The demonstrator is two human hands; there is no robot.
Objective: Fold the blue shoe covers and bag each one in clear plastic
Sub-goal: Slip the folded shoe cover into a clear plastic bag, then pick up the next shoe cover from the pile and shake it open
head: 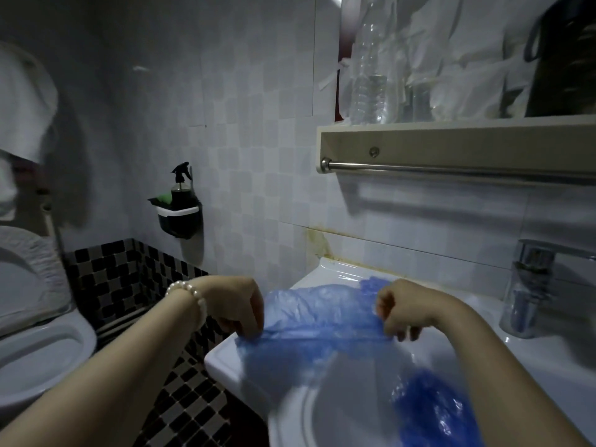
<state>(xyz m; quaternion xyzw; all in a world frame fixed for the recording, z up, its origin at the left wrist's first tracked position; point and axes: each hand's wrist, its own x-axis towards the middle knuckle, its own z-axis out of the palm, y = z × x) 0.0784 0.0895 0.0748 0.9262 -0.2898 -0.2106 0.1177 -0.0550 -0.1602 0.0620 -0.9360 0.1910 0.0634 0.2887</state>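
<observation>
1. Up front, both hands pinch one blue shoe cover (317, 312), stretched flat btwn them over the sink (222, 358) rim.
2. Left hand (237, 303) grips its left end; right hand (403, 309) grips the right end.
3. More blue covers (432, 411) lie bunched in the basin, lower right.
4. Faucet (529, 285) stands at right.

Both forearms extend forward, wrists bent down. Left hand (235, 304), beaded bracelet (190, 296) at wrist, fingers curled in a pinch. Right hand (403, 312) likewise curled, pinching, knuckles up.
</observation>
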